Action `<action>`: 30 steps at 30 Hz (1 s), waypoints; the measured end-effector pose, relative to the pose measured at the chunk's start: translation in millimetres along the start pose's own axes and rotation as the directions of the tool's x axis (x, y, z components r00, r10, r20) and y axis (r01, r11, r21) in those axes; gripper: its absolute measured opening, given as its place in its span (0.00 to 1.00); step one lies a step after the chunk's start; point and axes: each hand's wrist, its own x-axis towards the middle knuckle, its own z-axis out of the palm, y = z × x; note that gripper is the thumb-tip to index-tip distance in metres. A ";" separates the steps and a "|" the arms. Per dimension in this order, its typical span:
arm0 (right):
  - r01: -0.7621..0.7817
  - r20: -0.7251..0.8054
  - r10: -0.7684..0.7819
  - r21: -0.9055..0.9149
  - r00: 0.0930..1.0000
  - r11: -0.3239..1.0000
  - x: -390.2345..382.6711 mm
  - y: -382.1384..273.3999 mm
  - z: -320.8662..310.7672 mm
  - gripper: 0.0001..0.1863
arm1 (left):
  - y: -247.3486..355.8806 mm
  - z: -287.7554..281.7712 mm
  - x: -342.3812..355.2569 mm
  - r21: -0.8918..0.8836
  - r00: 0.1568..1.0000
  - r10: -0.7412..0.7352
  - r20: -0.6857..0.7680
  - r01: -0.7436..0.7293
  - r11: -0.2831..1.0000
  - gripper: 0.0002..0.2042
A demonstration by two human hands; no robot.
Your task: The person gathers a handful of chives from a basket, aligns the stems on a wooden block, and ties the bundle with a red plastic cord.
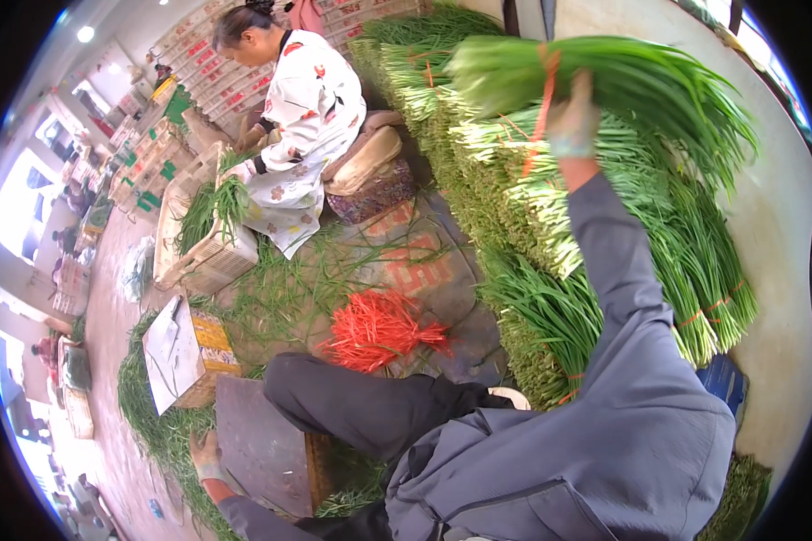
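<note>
Up at the right, my right hand (576, 122) is closed round a tied bundle of garlic chives (641, 77), smeared a little by motion. An orange-red strip (548, 99) binds it, one end hanging loose. The bundle is lifted over a tall stack of similar bundles (550, 203), whose pale cut ends face left. At the lower left, my left hand (207, 456) rests by the left edge of a dark board (260, 442), fingers apart and holding nothing. Both hands seem to wear thin light gloves. Loose green leaves (167, 451) lie beyond that edge.
A heap of red strips (383, 332) lies on the floor before my knee. A box (189, 352) stands beyond the board. A co-worker (307, 117) in a white patterned smock sits ahead, handling greens at a plastic crate (216, 257). A pale wall (776, 243) stands right.
</note>
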 end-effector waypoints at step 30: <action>0.704 0.232 0.962 -0.660 -0.144 0.264 -534.6 404.0 -63.3 0.13 | -95.4 -62.7 -273.8 -0.315 0.892 -0.242 -0.383 0.120 0.941 0.31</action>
